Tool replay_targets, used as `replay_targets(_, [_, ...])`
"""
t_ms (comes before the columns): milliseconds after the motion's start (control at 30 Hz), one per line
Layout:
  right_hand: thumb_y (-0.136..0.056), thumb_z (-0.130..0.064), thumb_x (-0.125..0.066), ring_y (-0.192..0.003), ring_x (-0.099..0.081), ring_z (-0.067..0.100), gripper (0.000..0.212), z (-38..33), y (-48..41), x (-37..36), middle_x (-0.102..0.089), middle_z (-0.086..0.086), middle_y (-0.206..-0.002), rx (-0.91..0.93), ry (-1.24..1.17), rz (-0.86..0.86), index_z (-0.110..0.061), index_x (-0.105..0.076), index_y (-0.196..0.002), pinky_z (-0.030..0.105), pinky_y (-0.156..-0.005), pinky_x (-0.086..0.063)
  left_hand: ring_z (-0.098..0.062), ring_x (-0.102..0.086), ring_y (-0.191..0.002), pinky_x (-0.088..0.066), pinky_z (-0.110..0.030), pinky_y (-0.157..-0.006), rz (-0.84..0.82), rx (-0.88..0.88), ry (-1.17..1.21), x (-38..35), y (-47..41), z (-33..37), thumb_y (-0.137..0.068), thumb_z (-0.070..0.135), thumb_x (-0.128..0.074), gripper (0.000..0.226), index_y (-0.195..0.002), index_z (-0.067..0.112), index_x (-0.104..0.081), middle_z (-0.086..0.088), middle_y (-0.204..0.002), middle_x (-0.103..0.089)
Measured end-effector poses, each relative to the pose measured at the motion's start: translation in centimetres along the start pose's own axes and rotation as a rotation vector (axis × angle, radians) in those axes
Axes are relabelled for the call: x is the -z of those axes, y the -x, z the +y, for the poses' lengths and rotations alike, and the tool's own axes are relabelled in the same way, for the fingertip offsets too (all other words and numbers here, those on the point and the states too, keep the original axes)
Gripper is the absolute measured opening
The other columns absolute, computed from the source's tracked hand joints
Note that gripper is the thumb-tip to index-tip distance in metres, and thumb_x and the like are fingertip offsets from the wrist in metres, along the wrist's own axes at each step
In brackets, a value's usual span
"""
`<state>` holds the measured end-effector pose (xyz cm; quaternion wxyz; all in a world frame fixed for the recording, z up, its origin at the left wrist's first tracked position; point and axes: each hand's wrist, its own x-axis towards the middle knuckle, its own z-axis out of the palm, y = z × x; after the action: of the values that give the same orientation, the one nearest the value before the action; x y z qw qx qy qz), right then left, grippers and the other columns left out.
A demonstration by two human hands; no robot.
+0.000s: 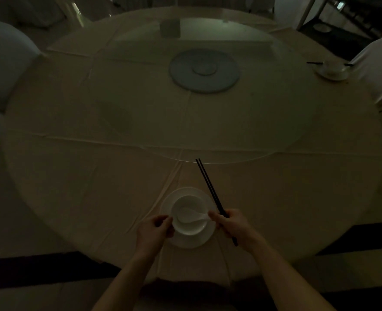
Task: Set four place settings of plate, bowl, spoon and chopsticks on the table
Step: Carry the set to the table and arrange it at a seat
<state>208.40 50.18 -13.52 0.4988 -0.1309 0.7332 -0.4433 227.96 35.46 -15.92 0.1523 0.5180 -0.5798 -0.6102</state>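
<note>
A white plate [186, 242] lies near the table's front edge with a white bowl [190, 227] on it. A white spoon [191, 217] rests inside the bowl, its handle pointing right. My left hand [155, 231] touches the bowl's left rim with curled fingers. My right hand [233, 224] is closed around a pair of black chopsticks [210, 187], which point up and away over the plate's right edge; its fingertips reach the spoon handle. At the far right stands another setting: a plate [332, 75] with a bowl [333, 66] and black chopsticks [312, 63].
The round table [95, 176] wears a pale cloth and carries a large glass turntable [140, 97] on a grey hub [204, 70]. White-covered chairs stand at the left [3, 63] and far right [378, 70]. The room is dim.
</note>
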Motion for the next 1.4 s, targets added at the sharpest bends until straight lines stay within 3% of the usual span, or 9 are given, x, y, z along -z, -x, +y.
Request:
replay_targets(233, [-0.103,-0.036,-0.044,-0.043,-0.043,0.012,0.048,3.3,1.3,2.3,-0.058,0.007,-0.062,-0.111,-0.310,0.161,0.006,-0.067,-0.100,0.024,-0.040,-0.033,-0.020,-0.062,-0.051,-0.040,-0.032,-0.051,0.367,-0.279,-0.517,1.7,3.3,1.9,-0.091,0.031,-0.061,0.038,-0.056,0.015,-0.062,-0.003,-0.051,-0.061])
replay_targets(333, [-0.105,-0.020,-0.041,-0.049,-0.051,0.015,0.034,4.6,2.6,2.3,-0.061,0.009,-0.064,-0.136,-0.438,0.214,0.007,-0.061,-0.102,0.025,-0.048,-0.043,-0.009,-0.058,-0.044,-0.041,-0.031,-0.047,0.015,-0.325,-0.516,-0.2,5.2,2.3,-0.091,0.029,-0.062,0.035,-0.059,0.016,-0.061,-0.001,-0.050,-0.061])
replay_targets(467, [-0.105,-0.016,-0.042,-0.051,-0.057,0.020,0.028,4.4,3.8,0.4,-0.063,0.012,-0.063,-0.144,-0.529,0.223,0.002,-0.058,-0.091,0.027,-0.049,-0.050,-0.009,-0.063,-0.049,-0.049,-0.026,-0.048,-0.615,-0.017,-0.434,-4.0,6.4,1.5,-0.094,0.027,-0.061,0.024,-0.071,0.022,-0.065,-0.002,-0.071,-0.070])
replay_targets(567, [-0.104,-0.019,-0.043,-0.059,-0.062,0.022,0.030,4.3,4.4,-1.1,-0.065,0.011,-0.065,-0.119,-0.574,0.197,0.002,-0.060,-0.091,0.032,-0.056,-0.052,-0.013,-0.071,-0.065,-0.056,-0.025,-0.055,-0.753,0.080,-0.329,-6.6,6.7,0.7,-0.094,0.025,-0.061,0.014,-0.085,0.024,-0.071,0.000,-0.084,-0.075])
replay_targets(800, [-0.104,-0.023,-0.045,-0.074,-0.071,0.023,0.029,5.0,4.9,-3.3,-0.073,0.011,-0.080,-0.103,-0.619,0.123,-0.001,-0.064,-0.103,0.033,-0.060,-0.057,-0.022,-0.074,-0.081,-0.057,-0.027,-0.064,-0.738,0.200,0.069,-8.4,7.4,-0.7,-0.085,0.013,-0.072,0.037,-0.120,0.023,-0.066,-0.007,-0.098,-0.076])
replay_targets(967, [-0.102,-0.016,-0.048,-0.070,-0.073,0.020,0.024,5.1,4.8,-4.0,-0.076,0.010,-0.079,-0.135,-0.683,0.111,0.002,-0.064,-0.104,0.029,-0.057,-0.058,-0.012,-0.071,-0.066,-0.055,-0.024,-0.062,-0.679,0.154,-0.055,-8.0,7.3,-1.4,-0.087,-0.002,-0.066,0.008,-0.089,-0.001,-0.073,-0.006,-0.078,-0.075])
replay_targets(1067, [-0.100,-0.012,-0.054,-0.072,-0.074,0.023,0.021,5.5,4.5,-3.6,-0.076,0.014,-0.082,-0.151,-0.601,0.103,0.004,-0.066,-0.100,0.031,-0.058,-0.058,-0.015,-0.068,-0.067,-0.055,-0.029,-0.067,-0.630,0.166,-0.088,-7.4,7.2,-1.9,-0.088,-0.004,-0.064,0.016,-0.097,-0.016,-0.068,-0.018,-0.084,-0.069])
replay_targets(1200, [-0.092,-0.009,-0.066,-0.090,-0.072,0.031,0.014,6.2,4.3,-3.4,-0.074,0.019,-0.095,-0.172,-0.406,0.135,0.003,-0.065,-0.100,0.042,-0.076,-0.059,-0.023,-0.069,-0.074,-0.056,-0.037,-0.073,-0.579,0.233,-0.038,-6.6,7.0,-2.5,-0.087,-0.008,-0.062,0.017,-0.101,-0.012,-0.069,-0.022,-0.089,-0.070])
replay_targets(1400, [-0.089,-0.011,-0.070,-0.074,-0.074,0.017,0.009,6.3,3.7,-4.0,-0.077,0.008,-0.080,-0.134,-0.227,0.115,-0.006,-0.072,-0.083,0.025,-0.060,-0.056,-0.012,-0.072,-0.064,-0.058,-0.025,-0.061,-0.551,0.258,0.013,-5.9,6.8,-2.9,-0.084,-0.011,-0.063,0.015,-0.086,0.000,-0.072,-0.004,-0.069,-0.075])
